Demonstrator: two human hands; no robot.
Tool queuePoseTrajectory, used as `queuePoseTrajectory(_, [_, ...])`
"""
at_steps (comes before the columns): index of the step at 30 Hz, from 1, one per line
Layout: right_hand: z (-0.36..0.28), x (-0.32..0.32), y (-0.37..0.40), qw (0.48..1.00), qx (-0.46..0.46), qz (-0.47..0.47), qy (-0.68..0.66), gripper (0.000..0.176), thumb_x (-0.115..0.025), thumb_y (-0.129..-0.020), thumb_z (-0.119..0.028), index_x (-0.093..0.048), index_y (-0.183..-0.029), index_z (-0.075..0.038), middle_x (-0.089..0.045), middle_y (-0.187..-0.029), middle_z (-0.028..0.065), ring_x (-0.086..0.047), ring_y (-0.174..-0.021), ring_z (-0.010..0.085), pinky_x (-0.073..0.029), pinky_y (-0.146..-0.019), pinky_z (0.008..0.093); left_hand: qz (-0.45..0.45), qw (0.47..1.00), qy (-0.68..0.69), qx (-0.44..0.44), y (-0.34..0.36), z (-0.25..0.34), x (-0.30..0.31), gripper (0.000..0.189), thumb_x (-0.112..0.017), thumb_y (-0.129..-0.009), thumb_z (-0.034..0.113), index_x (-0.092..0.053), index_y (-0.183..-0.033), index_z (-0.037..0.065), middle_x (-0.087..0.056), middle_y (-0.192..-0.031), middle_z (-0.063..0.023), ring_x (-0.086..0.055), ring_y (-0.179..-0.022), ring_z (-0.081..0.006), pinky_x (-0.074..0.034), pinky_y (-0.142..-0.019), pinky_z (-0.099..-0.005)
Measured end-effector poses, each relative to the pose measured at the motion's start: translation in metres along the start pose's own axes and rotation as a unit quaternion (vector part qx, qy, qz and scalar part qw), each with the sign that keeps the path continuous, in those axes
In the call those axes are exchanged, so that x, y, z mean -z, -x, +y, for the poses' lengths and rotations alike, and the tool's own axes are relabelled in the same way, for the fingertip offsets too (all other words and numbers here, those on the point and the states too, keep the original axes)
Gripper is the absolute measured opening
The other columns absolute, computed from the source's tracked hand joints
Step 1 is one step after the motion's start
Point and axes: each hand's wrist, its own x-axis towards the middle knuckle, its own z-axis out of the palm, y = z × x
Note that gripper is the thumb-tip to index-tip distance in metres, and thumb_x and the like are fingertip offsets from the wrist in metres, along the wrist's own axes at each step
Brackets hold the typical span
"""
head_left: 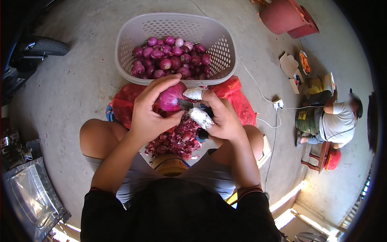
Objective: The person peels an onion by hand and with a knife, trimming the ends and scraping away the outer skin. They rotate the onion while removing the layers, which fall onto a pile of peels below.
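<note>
My left hand (pixel 146 112) is wrapped round a large red onion (pixel 171 97), its fingers along the top and its thumb underneath. In my right hand (pixel 226 121) is a small knife; only its short dark blade (pixel 185 105) shows, touching the onion's right side. Silvery wrapping covers the thumb (pixel 200 117) and index finger (pixel 194 93) of that hand. Below both hands lies a pile of red onion skins (pixel 177 139). Just beyond them, a grey plastic basket (pixel 131 36) holds many peeled red onions (pixel 165 63).
Red mesh sacks (pixel 238 105) lie against the basket's near side. A white cable with a power socket (pixel 278 104) crosses the floor at right. Farther right sits another person (pixel 338 121) near a bucket (pixel 308 121). A motorbike wheel (pixel 50 45) stands at upper left.
</note>
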Motion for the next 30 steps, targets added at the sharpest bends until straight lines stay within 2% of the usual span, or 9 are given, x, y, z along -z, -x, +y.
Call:
queuePoseTrajectory(7, [-0.004, -0.005, -0.006, 0.999, 0.015, 0.022, -0.023, 0.047, -0.063, -0.069, -0.002, -0.051, -0.114, -0.009, -0.064, -0.095, 0.0155, -0.063, -0.082, 0.0359, -0.050, -0.068, 0.0419, 0.006, 1.000, -0.024, -0.006, -0.001, 0.003, 0.001, 0.065, -0.069, -0.060, -0.008, -0.050, -0.122, -0.004, -0.052, -0.126, -0.0173, -0.048, -0.120, -0.0248, -0.037, -0.101, -0.0364])
queuePoseTrajectory(10, [-0.006, -0.005, -0.006, 0.999, 0.017, 0.022, -0.019, 0.043, -0.063, -0.071, -0.002, -0.052, -0.112, -0.009, -0.064, -0.096, 0.0151, -0.063, -0.083, 0.0354, -0.051, -0.069, 0.0408, 0.032, 0.999, -0.036, -0.016, -0.002, 0.003, -0.001, 0.063, -0.071, -0.058, -0.005, -0.055, -0.119, 0.000, -0.055, -0.122, -0.0150, -0.053, -0.114, -0.0239, -0.042, -0.096, -0.0330])
queuePoseTrajectory(14, [-0.002, -0.009, -0.006, 0.997, 0.032, 0.065, -0.041, 0.040, -0.063, -0.073, -0.002, -0.053, -0.111, -0.007, -0.064, -0.097, 0.0150, -0.064, -0.084, 0.0336, -0.051, -0.070, 0.0382, 0.053, 0.998, -0.037, -0.023, -0.002, 0.003, -0.001, 0.064, -0.071, -0.059, -0.006, -0.051, -0.120, 0.002, -0.050, -0.122, -0.0141, -0.051, -0.113, -0.0232, -0.042, -0.095, -0.0330])
queuePoseTrajectory(16, [0.004, -0.010, -0.004, 0.995, 0.013, 0.090, -0.052, 0.039, -0.063, -0.073, -0.001, -0.052, -0.110, -0.006, -0.064, -0.096, 0.0147, -0.064, -0.085, 0.0323, -0.050, -0.070, 0.0375, 0.072, 0.997, 0.009, 0.005, 0.001, 0.004, -0.004, 0.065, -0.072, -0.059, -0.006, -0.049, -0.120, 0.003, -0.046, -0.122, -0.0132, -0.050, -0.112, -0.0223, -0.043, -0.095, -0.0328])
queuePoseTrajectory(19, [0.003, -0.004, -0.005, 0.993, 0.009, 0.089, -0.081, 0.039, -0.063, -0.072, -0.001, -0.053, -0.110, -0.006, -0.064, -0.095, 0.0139, -0.065, -0.085, 0.0306, -0.050, -0.070, 0.0369, 0.081, 0.992, 0.094, -0.005, 0.002, -0.001, -0.007, 0.065, -0.073, -0.059, -0.007, -0.048, -0.118, 0.003, -0.044, -0.120, -0.0121, -0.049, -0.111, -0.0209, -0.043, -0.094, -0.0327])
queuePoseTrajectory(23, [0.000, -0.010, -0.005, 0.990, 0.037, 0.084, -0.103, 0.041, -0.062, -0.072, -0.001, -0.052, -0.111, -0.007, -0.064, -0.092, 0.0141, -0.064, -0.083, 0.0319, -0.050, -0.069, 0.0377, 0.064, 0.996, 0.065, -0.001, 0.003, -0.005, -0.004, 0.064, -0.073, -0.059, -0.008, -0.047, -0.117, 0.002, -0.046, -0.121, -0.0128, -0.049, -0.112, -0.0207, -0.042, -0.095, -0.0331])
queuePoseTrajectory(27, [0.001, -0.008, -0.002, 0.998, 0.023, 0.029, -0.059, 0.050, -0.062, -0.067, -0.002, -0.048, -0.115, -0.008, -0.064, -0.085, 0.0152, -0.064, -0.077, 0.0361, -0.049, -0.064, 0.0409, 0.056, 0.997, 0.050, 0.000, 0.002, -0.004, -0.002, 0.063, -0.072, -0.059, -0.008, -0.047, -0.116, 0.001, -0.047, -0.121, -0.0144, -0.049, -0.114, -0.0211, -0.039, -0.098, -0.0341])
queuePoseTrajectory(30, [0.004, -0.011, -0.002, 0.997, 0.032, 0.042, -0.051, 0.052, -0.062, -0.066, -0.002, -0.048, -0.115, -0.009, -0.064, -0.084, 0.0153, -0.064, -0.075, 0.0363, -0.049, -0.063, 0.0417, 0.056, 0.997, 0.046, -0.001, 0.002, -0.005, -0.003, 0.063, -0.072, -0.059, -0.008, -0.047, -0.116, 0.001, -0.048, -0.121, -0.0141, -0.049, -0.114, -0.0212, -0.039, -0.097, -0.0339])
